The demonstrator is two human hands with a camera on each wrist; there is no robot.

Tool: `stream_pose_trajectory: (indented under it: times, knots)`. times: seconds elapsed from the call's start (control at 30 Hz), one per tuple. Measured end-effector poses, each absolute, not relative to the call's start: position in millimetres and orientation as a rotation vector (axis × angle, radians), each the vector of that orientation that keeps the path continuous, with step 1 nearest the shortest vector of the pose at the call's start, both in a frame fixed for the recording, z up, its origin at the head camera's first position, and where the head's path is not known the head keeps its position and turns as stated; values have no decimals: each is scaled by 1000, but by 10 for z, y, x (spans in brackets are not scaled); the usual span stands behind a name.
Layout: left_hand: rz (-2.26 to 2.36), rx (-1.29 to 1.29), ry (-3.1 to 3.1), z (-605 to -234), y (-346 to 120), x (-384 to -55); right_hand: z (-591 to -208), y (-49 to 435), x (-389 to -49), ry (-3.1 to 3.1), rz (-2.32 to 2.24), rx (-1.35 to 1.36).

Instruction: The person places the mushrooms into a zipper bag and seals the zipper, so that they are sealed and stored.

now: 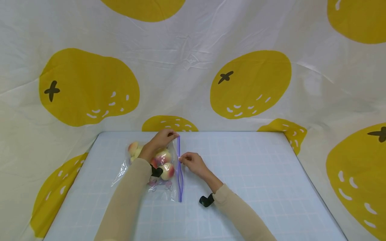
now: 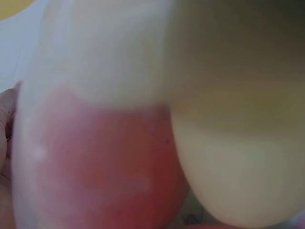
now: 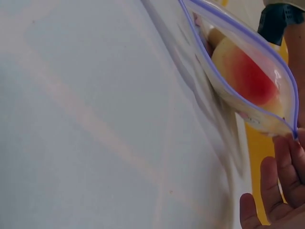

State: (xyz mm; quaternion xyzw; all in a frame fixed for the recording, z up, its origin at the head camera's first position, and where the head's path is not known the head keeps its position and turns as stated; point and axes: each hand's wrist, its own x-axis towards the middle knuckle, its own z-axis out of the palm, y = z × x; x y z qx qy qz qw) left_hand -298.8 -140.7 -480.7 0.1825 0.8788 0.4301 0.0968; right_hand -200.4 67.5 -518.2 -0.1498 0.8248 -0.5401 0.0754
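Observation:
A clear zip bag (image 1: 173,195) with a purple zip strip (image 1: 182,187) lies on the table, holding several yellow-and-red peaches (image 1: 167,171). My left hand (image 1: 163,139) reaches across the bag and pinches the far end of its zip edge. Partway along the strip, my right hand (image 1: 194,164) pinches the zip. Between the right hand and the near end, the bag's lips stand apart; a peach (image 3: 248,76) shows through this gap in the right wrist view. Blurred peaches (image 2: 109,162) fill the left wrist view, and part of a hand (image 2: 5,133) shows at its left edge.
A pale blue checked cloth covers the table (image 1: 256,180). Behind it hangs a white curtain (image 1: 187,83) printed with large yellow fruit. Black wrist straps (image 1: 206,201) sit at both sleeve ends.

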Motion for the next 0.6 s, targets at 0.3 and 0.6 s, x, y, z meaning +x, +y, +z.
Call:
stream_pose_trajectory:
  times: [0.3, 0.6]
  knots:
    - [1242, 532, 2600, -4778, -1410, -2992, -5182, 699, -1931, 2459, -1597, -476]
    - [1248, 505, 2627, -4764, -1405, -3000, -5202, 715, -1834, 2443, -1573, -467]
